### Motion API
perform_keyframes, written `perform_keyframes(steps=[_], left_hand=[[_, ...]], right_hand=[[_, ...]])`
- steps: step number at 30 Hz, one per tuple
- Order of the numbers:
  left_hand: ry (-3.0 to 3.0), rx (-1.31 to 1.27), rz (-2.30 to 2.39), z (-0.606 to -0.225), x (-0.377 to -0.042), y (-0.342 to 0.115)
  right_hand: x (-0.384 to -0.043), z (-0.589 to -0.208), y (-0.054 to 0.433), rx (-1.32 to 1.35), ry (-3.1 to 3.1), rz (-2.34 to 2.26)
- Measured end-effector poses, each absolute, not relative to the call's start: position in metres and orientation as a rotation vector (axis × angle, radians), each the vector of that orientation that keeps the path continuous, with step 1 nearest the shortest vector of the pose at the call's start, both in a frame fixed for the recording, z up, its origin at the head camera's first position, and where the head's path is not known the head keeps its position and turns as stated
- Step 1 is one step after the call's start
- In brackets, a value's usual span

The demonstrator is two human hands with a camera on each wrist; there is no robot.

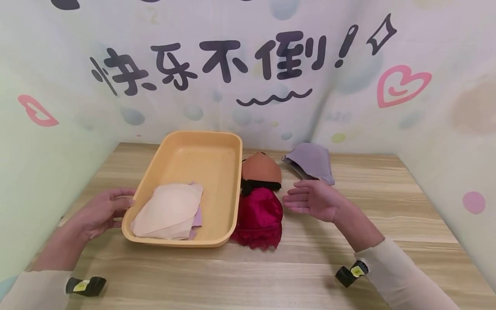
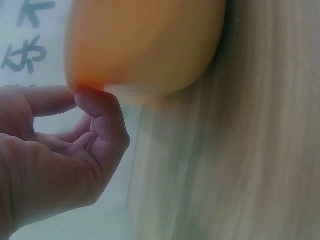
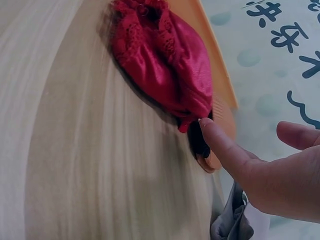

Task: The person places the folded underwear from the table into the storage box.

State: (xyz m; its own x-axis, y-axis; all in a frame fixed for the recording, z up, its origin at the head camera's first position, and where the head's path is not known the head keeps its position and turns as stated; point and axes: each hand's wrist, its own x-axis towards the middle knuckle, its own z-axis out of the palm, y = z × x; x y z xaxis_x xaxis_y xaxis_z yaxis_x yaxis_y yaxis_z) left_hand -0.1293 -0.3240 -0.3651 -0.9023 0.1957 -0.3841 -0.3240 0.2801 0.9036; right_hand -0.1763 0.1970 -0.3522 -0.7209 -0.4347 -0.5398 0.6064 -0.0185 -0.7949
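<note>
My left hand (image 1: 102,213) is at the near left side of a yellow plastic tray (image 1: 218,242); in the left wrist view its thumb and a finger pinch the tray's edge (image 2: 145,45). Inside the tray lies a folded beige bra (image 1: 170,209), with a lavender piece of cloth (image 1: 198,219) showing beneath. My right hand (image 1: 319,200) is held with fingers extended, empty, just right of a folded crimson satin bra (image 1: 263,215) with lace trim. Behind that sits an orange bra (image 1: 262,168) with a black band. A lavender bra (image 1: 310,159) lies beyond my right hand.
The tray stands on a wood-grain table (image 1: 271,280), its right side against the crimson and orange bras. A printed white cloth backdrop (image 1: 217,112) rises behind the table and along both sides.
</note>
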Motion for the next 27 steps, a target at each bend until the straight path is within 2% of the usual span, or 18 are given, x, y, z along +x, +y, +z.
perform_keyframes(steps=[27], left_hand=[[2.162, -0.130, 1.648, -0.367, -0.130, -0.323]], right_hand=[[-0.179, -0.381, 0.171, 0.200, 1.531, -1.756]])
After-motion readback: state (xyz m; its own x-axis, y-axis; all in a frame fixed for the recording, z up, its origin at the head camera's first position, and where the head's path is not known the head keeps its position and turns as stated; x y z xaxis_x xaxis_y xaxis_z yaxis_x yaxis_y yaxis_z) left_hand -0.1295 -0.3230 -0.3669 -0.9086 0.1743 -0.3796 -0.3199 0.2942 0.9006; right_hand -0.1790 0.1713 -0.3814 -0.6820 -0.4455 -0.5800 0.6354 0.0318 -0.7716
